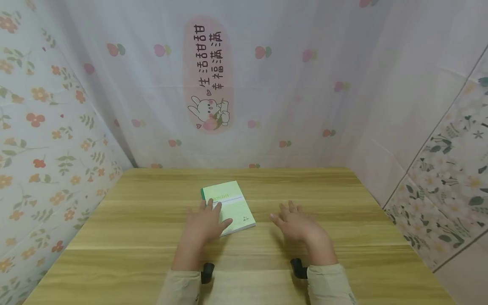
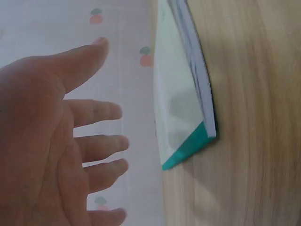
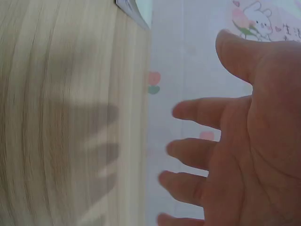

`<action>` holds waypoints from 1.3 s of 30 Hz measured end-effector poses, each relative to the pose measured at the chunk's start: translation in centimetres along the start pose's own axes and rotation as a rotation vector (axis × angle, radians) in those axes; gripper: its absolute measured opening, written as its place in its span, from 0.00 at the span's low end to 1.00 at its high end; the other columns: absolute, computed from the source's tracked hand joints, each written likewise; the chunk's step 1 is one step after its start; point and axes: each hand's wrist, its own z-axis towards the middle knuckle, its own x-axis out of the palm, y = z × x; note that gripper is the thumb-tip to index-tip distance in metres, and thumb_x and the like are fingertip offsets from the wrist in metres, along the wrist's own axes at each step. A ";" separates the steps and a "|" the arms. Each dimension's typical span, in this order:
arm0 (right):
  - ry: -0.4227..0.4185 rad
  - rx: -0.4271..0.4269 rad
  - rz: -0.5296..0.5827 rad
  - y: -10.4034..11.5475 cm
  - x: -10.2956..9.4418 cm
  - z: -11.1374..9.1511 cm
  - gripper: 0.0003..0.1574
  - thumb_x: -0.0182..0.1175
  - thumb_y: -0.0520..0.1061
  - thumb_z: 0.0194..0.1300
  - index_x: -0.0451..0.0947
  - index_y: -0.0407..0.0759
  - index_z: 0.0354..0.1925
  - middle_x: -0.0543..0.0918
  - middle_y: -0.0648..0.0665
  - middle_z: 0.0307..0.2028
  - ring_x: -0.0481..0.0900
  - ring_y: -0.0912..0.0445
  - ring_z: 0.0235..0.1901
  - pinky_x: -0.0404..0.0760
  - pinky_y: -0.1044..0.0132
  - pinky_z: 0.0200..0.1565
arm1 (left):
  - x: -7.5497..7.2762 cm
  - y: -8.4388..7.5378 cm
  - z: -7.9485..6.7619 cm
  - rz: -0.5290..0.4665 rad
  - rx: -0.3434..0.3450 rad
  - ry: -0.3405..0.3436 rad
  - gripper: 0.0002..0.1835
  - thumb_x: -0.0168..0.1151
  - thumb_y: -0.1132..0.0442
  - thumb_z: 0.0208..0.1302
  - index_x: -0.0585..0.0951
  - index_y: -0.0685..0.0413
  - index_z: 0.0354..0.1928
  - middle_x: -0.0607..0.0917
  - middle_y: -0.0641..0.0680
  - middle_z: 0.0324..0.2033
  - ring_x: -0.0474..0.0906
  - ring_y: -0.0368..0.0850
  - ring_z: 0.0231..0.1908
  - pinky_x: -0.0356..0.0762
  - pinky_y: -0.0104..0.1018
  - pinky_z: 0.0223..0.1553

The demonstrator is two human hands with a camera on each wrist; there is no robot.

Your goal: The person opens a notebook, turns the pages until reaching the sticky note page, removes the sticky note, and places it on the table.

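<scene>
A pale green notebook (image 1: 232,212) with a dark green spine lies closed and slightly turned on the wooden table. Over its left side hovers my left hand (image 1: 203,222), fingers spread; in the left wrist view a gap shows between that hand (image 2: 42,136) and the notebook (image 2: 181,94). To the right of the notebook, my right hand (image 1: 297,222) is held above the tabletop with its fingers apart. The right wrist view shows this hand (image 3: 244,150) holding nothing, its shadow on the wood, and a corner of the notebook (image 3: 136,12) at the top.
The wooden table (image 1: 152,212) reaches back to a hanging curtain (image 1: 297,106) printed with hearts and a rabbit. Floral cloth (image 1: 49,140) hangs at the left, and another floral panel (image 1: 450,190) stands at the right. Black straps sit on both wrists.
</scene>
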 end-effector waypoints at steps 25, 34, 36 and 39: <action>0.078 -0.102 -0.073 1.6 1.9 0.8 0.27 0.61 0.54 0.79 0.81 0.32 0.58 0.80 0.29 0.64 0.80 0.35 0.63 0.78 0.37 0.66 | 2.9 -4.5 1.9 0.019 0.091 0.127 0.30 0.65 0.45 0.75 0.79 0.56 0.70 0.70 0.62 0.79 0.62 0.69 0.80 0.64 0.79 0.71; 0.048 -0.179 -0.146 1.3 1.8 0.8 0.22 0.73 0.46 0.68 0.71 0.44 0.24 0.67 0.50 0.22 0.66 0.55 0.26 0.65 0.62 0.31 | 3.2 -5.0 1.5 0.063 0.172 0.093 0.12 0.76 0.51 0.66 0.87 0.51 0.35 0.89 0.55 0.50 0.85 0.59 0.57 0.78 0.77 0.59; 0.051 -0.186 -0.163 1.4 1.8 0.8 0.24 0.75 0.46 0.66 0.69 0.44 0.24 0.66 0.51 0.22 0.65 0.56 0.26 0.64 0.63 0.31 | 3.2 -5.1 1.2 0.051 0.178 0.092 0.13 0.76 0.52 0.65 0.85 0.50 0.30 0.88 0.54 0.45 0.85 0.57 0.54 0.78 0.78 0.58; 0.051 -0.195 -0.181 1.4 1.8 0.9 0.25 0.77 0.45 0.64 0.69 0.44 0.24 0.65 0.51 0.22 0.65 0.55 0.26 0.64 0.62 0.31 | 3.2 -5.3 0.8 0.044 0.183 0.095 0.14 0.77 0.52 0.64 0.82 0.50 0.28 0.86 0.52 0.39 0.84 0.53 0.49 0.79 0.77 0.57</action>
